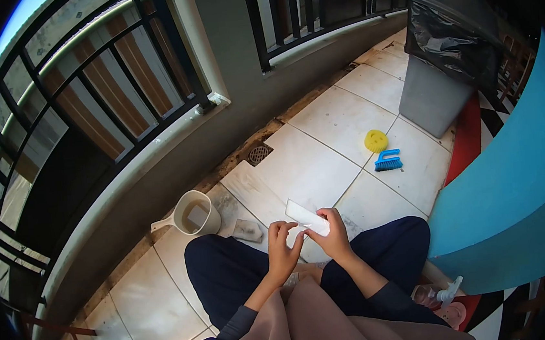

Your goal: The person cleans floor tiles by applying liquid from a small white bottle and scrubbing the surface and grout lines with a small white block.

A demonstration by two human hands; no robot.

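A white, flat rectangular piece [304, 218] is held in front of my lap, tilted, its far end pointing up and left; its exact kind does not show. My right hand [333, 237] grips its right end between thumb and fingers. At its near left edge, the thumb and index finger of my left hand [281, 250] pinch close together, seemingly on the piece. A greyish-white worn block [247, 230] lies on the tiles just left of my hands. Beside it stands a white dipper [209, 224] with a handle and cloudy water inside.
Farther off on the tiled floor [304, 157] lie a yellow round sponge [375, 140] and a blue scrubbing brush [387, 160]. A grey bin [431, 94] with a black bag stands back right. A drain [259, 155] sits by the low wall; a pump bottle [448, 294] is at my right.
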